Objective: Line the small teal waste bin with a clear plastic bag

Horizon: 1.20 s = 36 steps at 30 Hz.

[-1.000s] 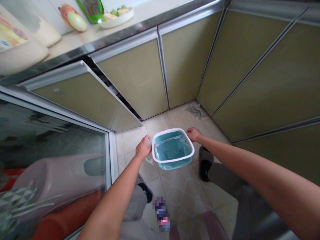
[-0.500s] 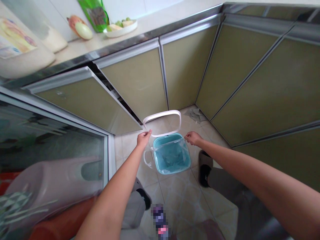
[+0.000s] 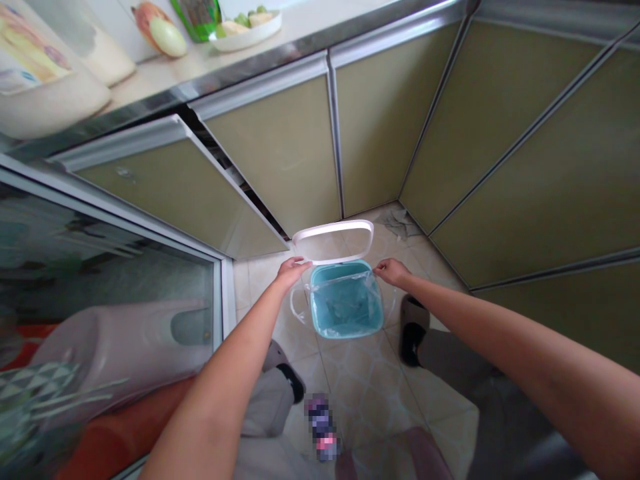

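A light-blue trash bin stands on the floor between my feet, with a clear plastic bag lining it. Behind its back edge, a white rim ring is tilted up. My left hand is at the bin's back left corner, beside the ring's lower corner, fingers stretched out and somewhat apart. Whether they touch the bag there is too small to see. At the back right corner, my right hand pinches the bag's edge. The bag's upper edge runs across the opening, and a loose loop hangs outside on the left.
Cabinet doors stand behind the bin; one door is ajar at left. A glass door is beside it. On the counter are a plate of food, an onion and large containers. A crumpled sheet lies in the corner.
My left hand has loosened from a closer pinch to straighter fingers and shifted slightly right. The ring appears tipped a little lower. My right hand keeps its pinch; the view has shifted slightly.
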### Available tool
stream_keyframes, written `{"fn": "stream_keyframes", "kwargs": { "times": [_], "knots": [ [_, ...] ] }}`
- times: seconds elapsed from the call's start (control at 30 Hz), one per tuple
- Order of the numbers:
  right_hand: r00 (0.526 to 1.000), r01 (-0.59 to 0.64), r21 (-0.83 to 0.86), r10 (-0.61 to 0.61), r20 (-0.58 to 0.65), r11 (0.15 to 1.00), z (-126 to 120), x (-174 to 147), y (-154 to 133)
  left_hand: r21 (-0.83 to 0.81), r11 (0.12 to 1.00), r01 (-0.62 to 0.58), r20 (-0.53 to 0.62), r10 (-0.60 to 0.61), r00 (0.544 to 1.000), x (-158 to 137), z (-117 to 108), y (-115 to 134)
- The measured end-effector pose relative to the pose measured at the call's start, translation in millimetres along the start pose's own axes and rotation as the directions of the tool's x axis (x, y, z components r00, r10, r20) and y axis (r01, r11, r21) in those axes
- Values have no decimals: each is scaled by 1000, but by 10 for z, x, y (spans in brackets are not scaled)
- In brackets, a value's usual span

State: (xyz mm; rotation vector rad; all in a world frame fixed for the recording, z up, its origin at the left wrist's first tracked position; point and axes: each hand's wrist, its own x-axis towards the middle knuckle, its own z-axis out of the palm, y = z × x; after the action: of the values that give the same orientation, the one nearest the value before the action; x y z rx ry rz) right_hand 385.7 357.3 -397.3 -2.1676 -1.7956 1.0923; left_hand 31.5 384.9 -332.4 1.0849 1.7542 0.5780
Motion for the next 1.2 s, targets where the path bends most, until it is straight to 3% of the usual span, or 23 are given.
{"fn": "stream_keyframes", "kwargs": {
  "times": [0.13,0.27,0.43,0.53,0.67,0.8,0.93,1.2],
  "knots": [
    [1000,11,3,-11,-1,1000,-21,-20,-24,157,985,-64,91,50,995,11,-29,-137],
    [999,32,3,-32,-9,999,-60,-4,-47,348,910,-223,244,142,959,14,-52,-270],
    [1000,22,-4,-22,-14,1000,-65,63,-64,488,836,-249,273,125,954,52,-69,-362],
    [999,-3,3,4,-38,1000,-44,95,-67,425,867,-261,271,153,950,129,-57,-422],
    [997,-9,22,11,-81,1000,-5,110,-64,313,928,-202,141,165,976,257,-12,-522],
    [995,-9,51,14,-101,999,35,116,-66,173,982,-79,54,70,996,339,83,-591],
    [991,-16,85,28,-134,996,68,130,-70,-4,998,57,43,-57,997,358,192,-615],
    [988,-32,66,42,-147,997,171,191,-63,-68,991,120,7,-119,993,401,367,-661]
  ]
}}
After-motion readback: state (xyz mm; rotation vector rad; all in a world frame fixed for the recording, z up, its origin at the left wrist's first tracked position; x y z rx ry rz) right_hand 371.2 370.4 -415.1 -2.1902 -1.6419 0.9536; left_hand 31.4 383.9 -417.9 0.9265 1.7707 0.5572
